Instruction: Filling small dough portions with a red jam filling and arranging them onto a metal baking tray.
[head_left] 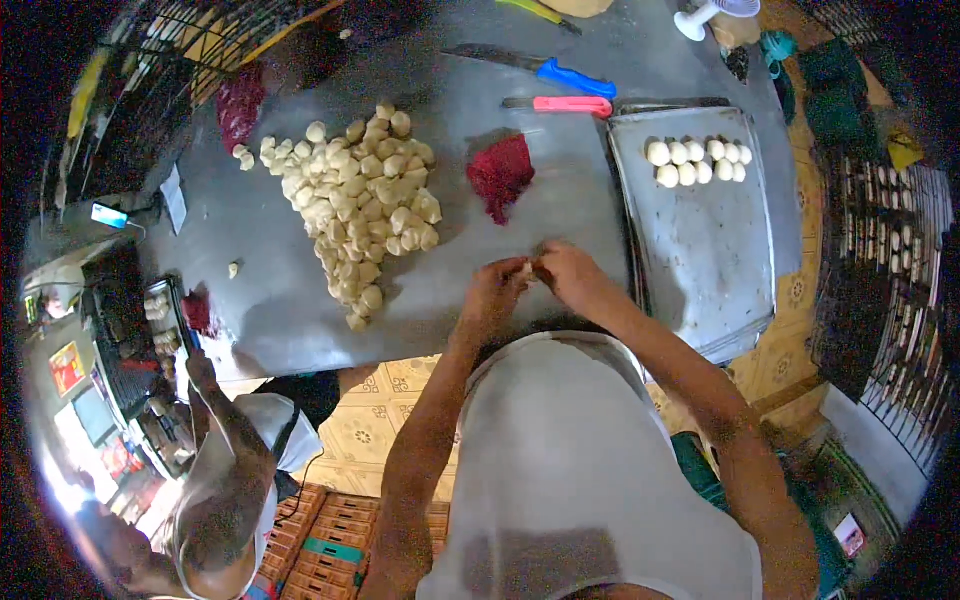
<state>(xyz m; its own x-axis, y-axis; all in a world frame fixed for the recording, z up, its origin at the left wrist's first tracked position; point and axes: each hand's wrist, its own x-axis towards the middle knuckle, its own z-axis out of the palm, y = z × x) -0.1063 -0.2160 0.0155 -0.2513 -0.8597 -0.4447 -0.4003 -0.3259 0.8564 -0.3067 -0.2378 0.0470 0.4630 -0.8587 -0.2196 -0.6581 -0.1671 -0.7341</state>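
Observation:
Close together at the table's near edge, my left hand and my right hand pinch a small piece of pale dough between their fingertips. Just beyond them lies a mound of dark red, crumbly filling. To the left spreads a big heap of pale dough pieces. On my right, a metal baking tray carries two short rows of round white dough balls toward its far end.
A blue-handled knife and a pink-handled one lie on the grey metal table. At lower left another person works by more red filling. Loaded racks stand right; orange crates sit on the floor behind.

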